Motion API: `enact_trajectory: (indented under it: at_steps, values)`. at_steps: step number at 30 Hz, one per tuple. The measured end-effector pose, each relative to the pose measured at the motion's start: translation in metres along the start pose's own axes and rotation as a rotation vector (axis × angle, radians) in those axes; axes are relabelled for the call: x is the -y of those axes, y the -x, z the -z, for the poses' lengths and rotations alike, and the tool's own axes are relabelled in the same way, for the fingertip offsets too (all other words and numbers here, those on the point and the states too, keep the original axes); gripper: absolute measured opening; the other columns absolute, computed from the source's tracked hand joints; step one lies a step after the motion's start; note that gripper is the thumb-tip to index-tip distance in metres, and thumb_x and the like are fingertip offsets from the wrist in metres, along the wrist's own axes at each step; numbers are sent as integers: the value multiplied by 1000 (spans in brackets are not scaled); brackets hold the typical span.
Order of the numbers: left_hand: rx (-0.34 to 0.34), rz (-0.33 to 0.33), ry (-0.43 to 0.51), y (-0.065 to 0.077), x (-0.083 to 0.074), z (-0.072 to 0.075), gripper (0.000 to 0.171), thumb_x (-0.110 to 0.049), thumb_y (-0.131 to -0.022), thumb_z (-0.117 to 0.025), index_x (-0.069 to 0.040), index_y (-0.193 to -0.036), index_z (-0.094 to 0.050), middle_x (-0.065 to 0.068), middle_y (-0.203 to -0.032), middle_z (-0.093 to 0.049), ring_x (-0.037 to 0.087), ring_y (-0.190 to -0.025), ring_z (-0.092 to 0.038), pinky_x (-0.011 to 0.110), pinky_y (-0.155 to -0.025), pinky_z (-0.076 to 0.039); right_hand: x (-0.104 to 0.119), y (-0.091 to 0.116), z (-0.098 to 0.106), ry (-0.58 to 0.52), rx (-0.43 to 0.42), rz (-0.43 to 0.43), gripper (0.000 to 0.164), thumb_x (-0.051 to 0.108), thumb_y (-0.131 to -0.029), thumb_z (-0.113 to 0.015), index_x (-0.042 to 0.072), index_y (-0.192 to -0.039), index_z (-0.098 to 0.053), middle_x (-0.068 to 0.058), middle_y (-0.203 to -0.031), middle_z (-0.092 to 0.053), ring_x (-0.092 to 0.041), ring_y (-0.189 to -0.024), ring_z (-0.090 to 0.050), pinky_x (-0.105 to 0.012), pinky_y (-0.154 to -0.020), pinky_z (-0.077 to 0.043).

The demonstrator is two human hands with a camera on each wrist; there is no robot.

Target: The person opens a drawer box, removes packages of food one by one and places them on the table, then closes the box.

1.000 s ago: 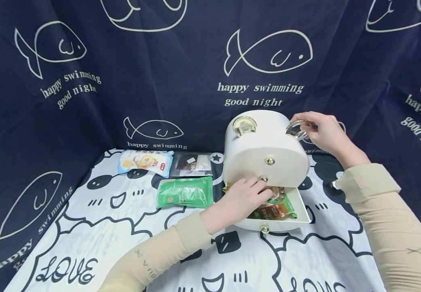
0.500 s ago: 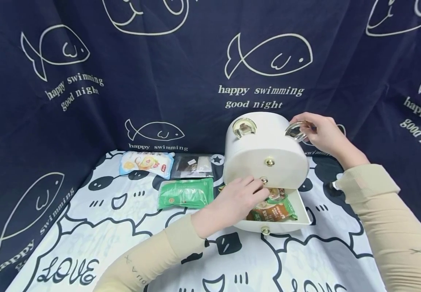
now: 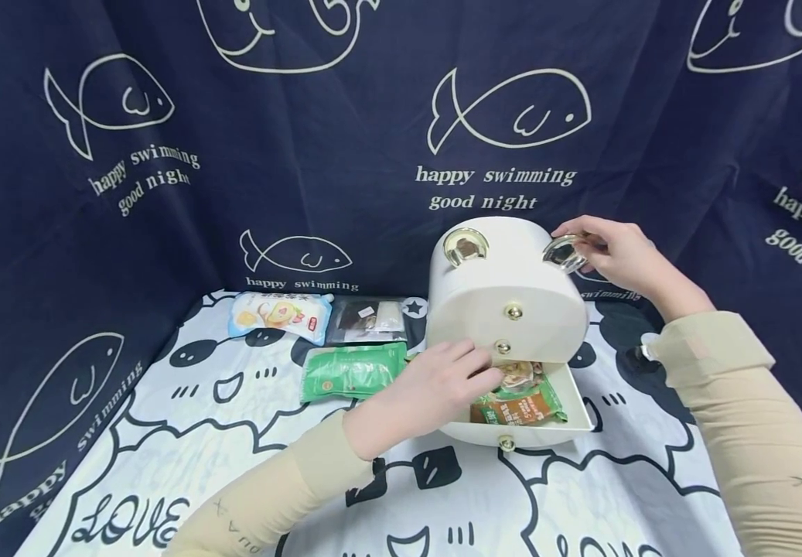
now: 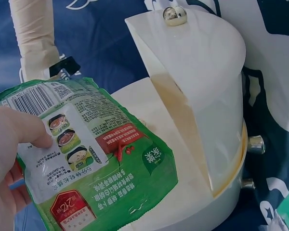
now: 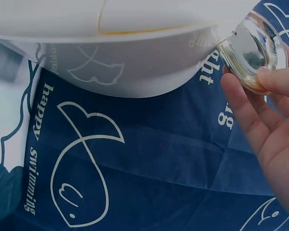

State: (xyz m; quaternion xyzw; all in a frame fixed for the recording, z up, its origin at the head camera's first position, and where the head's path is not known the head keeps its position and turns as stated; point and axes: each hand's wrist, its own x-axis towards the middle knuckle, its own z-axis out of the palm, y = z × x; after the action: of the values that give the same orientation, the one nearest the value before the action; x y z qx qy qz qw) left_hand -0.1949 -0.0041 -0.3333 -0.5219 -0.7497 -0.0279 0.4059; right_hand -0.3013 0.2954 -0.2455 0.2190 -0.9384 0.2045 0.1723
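A white box (image 3: 505, 259) with small gold knobs and two round gold ears has its bottom drawer (image 3: 577, 387) pulled out. My right hand (image 3: 619, 249) grips the right gold ear (image 3: 559, 254), thumb on its face in the right wrist view. At the drawer's left side is my left hand (image 3: 435, 387). It holds a green food packet (image 4: 106, 154) with a printed barcode, thumb on one face. From the head, green-and-brown packaging (image 3: 522, 406) with a dish picture shows in the drawer, partly covered by the left fingers.
Left of the box lie a green packet (image 3: 352, 371), a blue-and-white pouch (image 3: 281, 316) and a clear bag with dark contents (image 3: 371, 319). A dark blue fish-print curtain (image 3: 345, 155) hangs behind the patterned tablecloth (image 3: 220, 433).
My left hand has drawn back a little to the left, so more of the packaging in the drawer shows. The right hand keeps its grip on the ear.
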Motion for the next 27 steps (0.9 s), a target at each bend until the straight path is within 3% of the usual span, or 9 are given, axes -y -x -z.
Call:
enact_trajectory:
  at_steps: [9,15,21,27]
  values:
    - [-26,-6,-8,10,6,12,17,-5,-89,-52,-18,-96,-60,-4,-91,-55,12,-81,-48,22,-64,-38,5,0,6,38,-17,45,38,-9,-84,-56,15,-112,-67,-7,-109,-67,-22,-90,-59,-24,-74,-40]
    - [-13,18,6,21,12,23,16,-6,-90,-55,-18,-98,-61,-4,-93,-55,12,-83,-48,23,-64,-36,6,-1,8,65,-22,65,37,-8,-83,-58,17,-108,-70,-5,-103,-68,-18,-79,-53,-19,-68,-37]
    - [-38,15,-41,30,19,31,23,-5,-96,-42,-17,-98,-61,-3,-93,-57,14,-82,-49,23,-63,-36,4,-1,9,97,-40,91,34,-5,-84,-60,19,-105,-72,-4,-101,-70,-13,-76,-50,-17,-67,-37]
    - [-73,2,-77,38,25,37,18,-7,-94,-48,-16,-99,-62,-1,-96,-60,17,-86,-54,26,-67,-43,5,0,8,79,-56,70,34,-5,-84,-60,19,-104,-73,-5,-102,-71,-12,-76,-50,-12,-66,-34]
